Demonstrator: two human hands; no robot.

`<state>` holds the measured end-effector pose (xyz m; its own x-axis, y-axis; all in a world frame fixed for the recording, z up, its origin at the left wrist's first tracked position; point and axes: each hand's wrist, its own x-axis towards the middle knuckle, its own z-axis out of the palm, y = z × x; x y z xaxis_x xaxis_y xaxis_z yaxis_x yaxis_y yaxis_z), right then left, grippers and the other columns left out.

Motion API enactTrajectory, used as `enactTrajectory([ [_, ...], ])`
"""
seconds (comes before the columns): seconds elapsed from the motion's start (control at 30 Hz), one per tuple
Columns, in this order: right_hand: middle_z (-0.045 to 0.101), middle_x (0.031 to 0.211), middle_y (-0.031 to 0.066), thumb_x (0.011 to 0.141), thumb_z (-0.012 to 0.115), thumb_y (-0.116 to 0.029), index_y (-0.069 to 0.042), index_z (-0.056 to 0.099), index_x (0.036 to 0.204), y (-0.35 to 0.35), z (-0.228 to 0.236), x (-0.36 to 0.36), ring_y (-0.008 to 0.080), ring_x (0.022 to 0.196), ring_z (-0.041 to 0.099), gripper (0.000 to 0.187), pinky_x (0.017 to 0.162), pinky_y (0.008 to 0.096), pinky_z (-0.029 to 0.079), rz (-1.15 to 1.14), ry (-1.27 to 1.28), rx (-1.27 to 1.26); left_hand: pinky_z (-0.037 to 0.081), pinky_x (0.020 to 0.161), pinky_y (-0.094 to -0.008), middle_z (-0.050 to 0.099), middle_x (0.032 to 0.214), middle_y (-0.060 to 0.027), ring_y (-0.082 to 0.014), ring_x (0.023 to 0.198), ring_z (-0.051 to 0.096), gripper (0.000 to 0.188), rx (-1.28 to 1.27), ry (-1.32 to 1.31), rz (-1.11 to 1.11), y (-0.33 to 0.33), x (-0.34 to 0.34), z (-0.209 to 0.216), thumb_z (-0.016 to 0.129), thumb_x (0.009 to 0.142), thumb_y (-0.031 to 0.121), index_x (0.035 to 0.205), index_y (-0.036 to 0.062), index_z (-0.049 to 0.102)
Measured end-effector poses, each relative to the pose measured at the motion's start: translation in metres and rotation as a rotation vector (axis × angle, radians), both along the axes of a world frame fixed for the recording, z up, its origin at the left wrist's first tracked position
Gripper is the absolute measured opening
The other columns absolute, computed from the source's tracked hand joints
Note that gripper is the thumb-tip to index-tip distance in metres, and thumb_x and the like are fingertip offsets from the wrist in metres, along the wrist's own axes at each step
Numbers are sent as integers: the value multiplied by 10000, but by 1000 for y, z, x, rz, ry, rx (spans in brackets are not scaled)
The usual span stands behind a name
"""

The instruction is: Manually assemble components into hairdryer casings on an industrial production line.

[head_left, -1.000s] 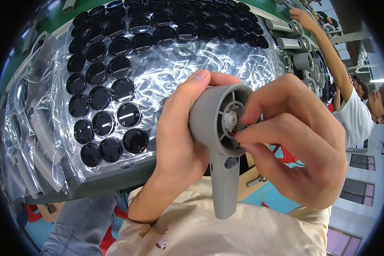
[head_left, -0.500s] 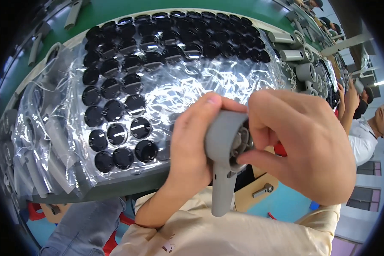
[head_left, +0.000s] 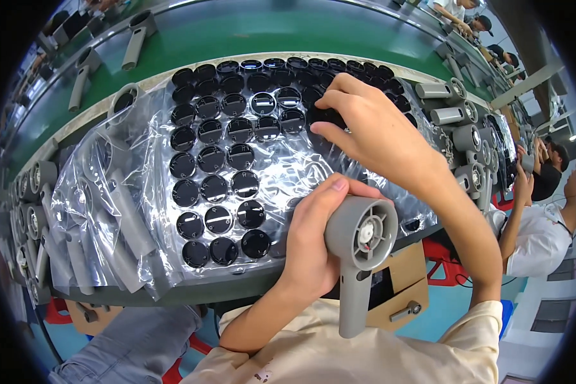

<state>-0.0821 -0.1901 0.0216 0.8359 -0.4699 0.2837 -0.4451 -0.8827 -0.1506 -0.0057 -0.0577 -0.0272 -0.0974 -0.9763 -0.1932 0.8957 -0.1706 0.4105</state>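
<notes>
two different jobs are going on: the left hand [head_left: 317, 233] is clasping the round head of a gray fan housing [head_left: 349, 240] by the near edge of the surface [head_left: 205, 289], with the handle [head_left: 353, 307] pointing down. the right hand [head_left: 381, 131] is hovering over the black caps [head_left: 240, 130] on clear plastic [head_left: 285, 173], thumb and forefinger parted (can't tell if they're touching a cap). imo, whoever's doing this well is gripping just the outside, leaving the pale hub [head_left: 367, 234] alone, and pinching one cap by its rim without nudging its neighbours.
</notes>
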Motion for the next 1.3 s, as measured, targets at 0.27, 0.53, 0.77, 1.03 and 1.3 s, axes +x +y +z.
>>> enactTrajectory([
  [0.27, 561, 857, 183, 735, 674, -124, 44, 621, 839, 1, -5, 6, 341, 758, 578, 205, 693, 390, 480, -213, -14, -76, 536, 676, -373, 591, 863, -216, -309, 758, 629, 366, 7, 12, -6, -6, -7, 1, 394, 905, 334, 902, 3, 548],
  [0.53, 513, 823, 235, 736, 677, -109, 99, 543, 743, 20, -9, 20, 380, 760, 562, 247, 685, 419, 474, -247, -147, 24, 508, 589, -338, 583, 766, -195, -306, 673, 599, 325, 43, -33, 100, 8, 1, 3, 371, 914, 313, 859, 30, 522],
  [0.77, 533, 812, 246, 726, 681, -115, 93, 560, 693, 22, -4, 22, 387, 782, 564, 242, 710, 422, 470, -263, -88, 1, 535, 653, -342, 605, 842, -219, -284, 724, 631, 348, -55, 86, 38, 12, 5, 2, 366, 916, 293, 899, -14, 531],
  [1.03, 574, 693, 144, 710, 700, -153, 17, 580, 737, 12, 12, 12, 298, 693, 570, 210, 617, 361, 449, -287, -109, 201, 519, 652, -354, 593, 833, -193, -306, 735, 607, 311, 1, 62, 67, 8, 2, 9, 395, 910, 286, 868, 9, 530],
  [1.3, 593, 951, 135, 739, 686, -41, -21, 488, 815, 59, 39, -37, 151, 888, 562, 213, 782, 263, 453, -39, -583, 657, 516, 718, -297, 626, 885, -186, -201, 769, 627, 389, -130, 3, 12, 8, 10, 0, 366, 917, 312, 929, -30, 550],
])
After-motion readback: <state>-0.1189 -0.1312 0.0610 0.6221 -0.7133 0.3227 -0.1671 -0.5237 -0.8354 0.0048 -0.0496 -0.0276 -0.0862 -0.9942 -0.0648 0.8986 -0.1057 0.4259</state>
